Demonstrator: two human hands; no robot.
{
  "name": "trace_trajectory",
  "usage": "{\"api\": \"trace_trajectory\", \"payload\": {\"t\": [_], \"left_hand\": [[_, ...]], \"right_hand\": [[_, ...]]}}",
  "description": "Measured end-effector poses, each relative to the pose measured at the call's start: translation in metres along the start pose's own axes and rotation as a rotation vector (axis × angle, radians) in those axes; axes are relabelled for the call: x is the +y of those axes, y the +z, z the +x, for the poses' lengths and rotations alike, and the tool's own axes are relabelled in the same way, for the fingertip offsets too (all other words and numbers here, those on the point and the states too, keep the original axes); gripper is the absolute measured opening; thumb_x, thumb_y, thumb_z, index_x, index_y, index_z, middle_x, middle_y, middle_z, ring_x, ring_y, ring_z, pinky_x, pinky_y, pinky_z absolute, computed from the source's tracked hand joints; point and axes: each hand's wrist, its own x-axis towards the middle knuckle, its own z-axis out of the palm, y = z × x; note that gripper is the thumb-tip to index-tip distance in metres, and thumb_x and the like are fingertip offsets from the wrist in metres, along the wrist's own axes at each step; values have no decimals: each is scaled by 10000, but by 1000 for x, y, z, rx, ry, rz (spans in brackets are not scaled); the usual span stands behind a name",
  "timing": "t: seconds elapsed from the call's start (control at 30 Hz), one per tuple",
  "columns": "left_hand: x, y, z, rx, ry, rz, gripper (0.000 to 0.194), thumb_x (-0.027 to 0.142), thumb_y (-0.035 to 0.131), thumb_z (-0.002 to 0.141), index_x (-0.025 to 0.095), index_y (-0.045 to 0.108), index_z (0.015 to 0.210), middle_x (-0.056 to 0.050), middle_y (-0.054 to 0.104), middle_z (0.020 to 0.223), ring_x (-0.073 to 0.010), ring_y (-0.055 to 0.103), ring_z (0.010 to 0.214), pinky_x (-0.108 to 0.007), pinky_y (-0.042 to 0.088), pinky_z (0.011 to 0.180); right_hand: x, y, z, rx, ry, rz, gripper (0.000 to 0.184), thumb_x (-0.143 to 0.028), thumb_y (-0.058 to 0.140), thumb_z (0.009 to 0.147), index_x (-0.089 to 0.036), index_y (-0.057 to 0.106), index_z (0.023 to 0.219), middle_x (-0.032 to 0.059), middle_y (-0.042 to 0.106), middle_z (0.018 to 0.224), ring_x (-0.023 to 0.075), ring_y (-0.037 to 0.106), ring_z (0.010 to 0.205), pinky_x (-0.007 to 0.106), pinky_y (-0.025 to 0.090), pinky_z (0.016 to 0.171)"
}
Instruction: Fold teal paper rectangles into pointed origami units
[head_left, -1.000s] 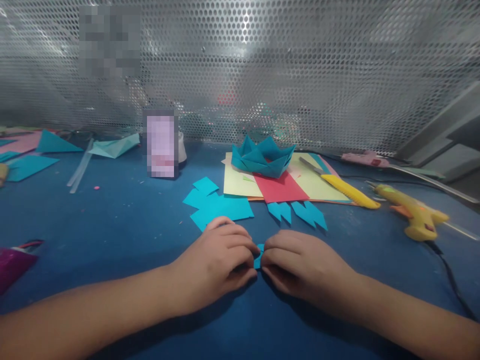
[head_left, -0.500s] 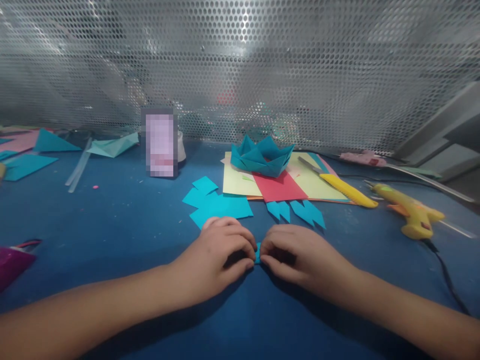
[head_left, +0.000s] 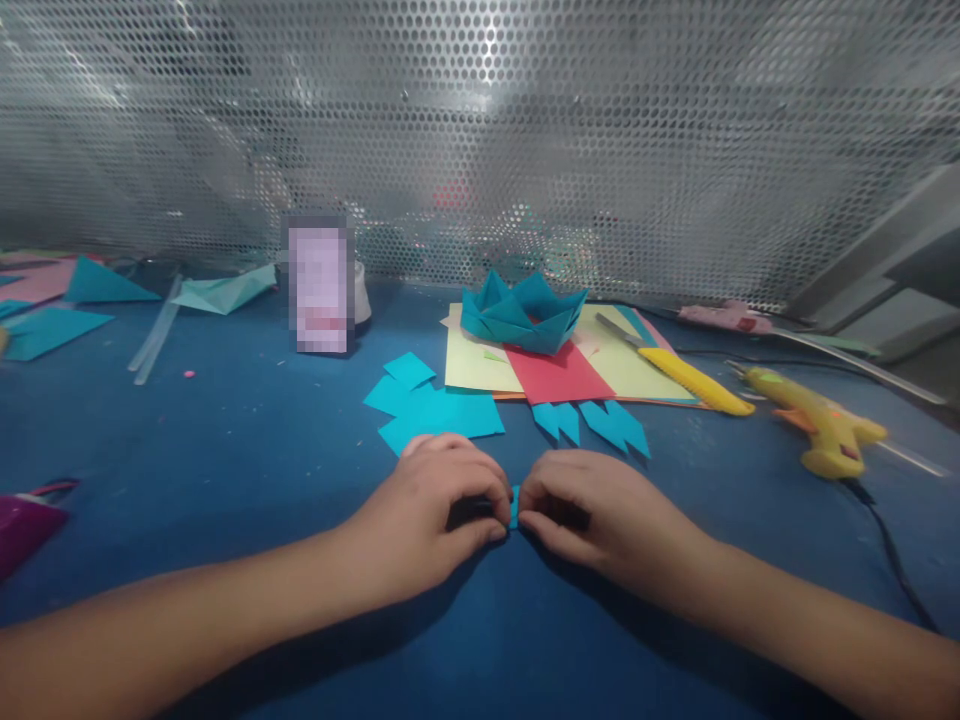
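Observation:
Between my fingertips, low over the blue table [head_left: 465, 650], is a small piece of blue paper [head_left: 514, 508]; most of it is hidden by my fingers. My left hand [head_left: 454, 500] pinches its left side, and my right hand [head_left: 600, 505] pinches its right side. Just beyond my left hand lie several flat blue paper pieces [head_left: 450, 410]. Past my right hand, small folded blue paper pieces [head_left: 619, 425] with pointed ends lie by a red sheet [head_left: 562, 375]. A folded blue paper shape with pointed peaks [head_left: 525, 312] sits on the stacked sheets.
A yellow utility knife [head_left: 694, 380] with its blade out rests on the pale yellow sheets [head_left: 480, 350]. To the right lies a yellow glue gun [head_left: 829, 420] with a cord. A blurred upright screen [head_left: 322, 290] and clear glue sticks [head_left: 157, 340] are at left. Perforated metal [head_left: 480, 130] walls the back.
Both hands keep their pinch on the small blue paper, with only a very slight shift of the fingers. The whole view has drifted a few pixels; nothing else has visibly moved.

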Motion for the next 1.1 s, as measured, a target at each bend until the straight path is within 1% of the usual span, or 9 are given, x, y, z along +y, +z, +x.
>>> {"api": "trace_trajectory", "payload": {"t": [0.13,0.3,0.5,0.63,0.73,0.83,0.93,1.0,1.1], "left_hand": [[-1,-1,-2,-5,48,11,90,149,666,815,206,633,753,22,696,980,-209,565,977,-403,324,861],[-1,-7,-6,-26,141,57,109,104,614,803,209,625,774,29,701,1035,-215,571,1031,-419,294,893],[-4,-10,-6,-34,134,52,106,116,606,807,216,618,840,40,692,1068,-184,574,1036,-392,291,917],[-4,-9,-5,-29,143,48,79,133,613,820,210,621,809,42,698,1052,-180,577,1046,-383,276,935],[-3,-7,-5,-13,149,42,92,114,592,827,194,605,784,29,700,1026,-172,590,1016,-369,288,921],[-1,-4,-4,13,121,39,83,118,582,839,188,598,795,19,697,981,-164,599,950,-363,303,899],[-2,-2,-2,10,48,43,95,155,563,886,222,631,887,31,696,894,-164,586,887,-356,326,849],[-4,-2,0,10,-3,61,96,189,596,886,255,652,927,39,695,864,-180,566,902,-358,334,836],[-6,-1,0,21,-56,83,120,220,694,820,272,670,925,33,693,883,-210,533,954,-377,340,855]], "right_hand": [[0,0,0,8,-14,-9,82,-143,558,819,-174,595,752,-4,573,668,120,521,606,227,380,579],[2,1,-1,28,-7,0,56,-141,571,815,-175,601,782,-2,582,677,123,523,610,229,382,586],[7,3,-1,38,-23,47,85,-181,545,873,-185,604,812,8,606,726,131,540,658,235,388,618],[8,5,-3,32,-24,63,85,-207,544,892,-187,598,829,8,607,753,133,539,686,236,389,645],[7,5,-2,29,-16,64,84,-199,542,888,-182,594,825,5,595,740,133,526,675,237,380,636],[6,3,-1,18,16,70,79,-185,541,876,-181,595,818,1,585,724,131,511,654,239,368,621],[4,2,-1,2,44,85,67,-175,544,863,-183,598,824,-5,583,719,126,501,633,237,358,605],[4,1,-1,-6,52,90,64,-168,545,858,-182,595,820,-8,581,713,123,497,624,236,352,598],[4,1,-1,-15,58,91,70,-164,545,855,-180,588,802,-7,582,709,125,502,634,237,353,602]]}}
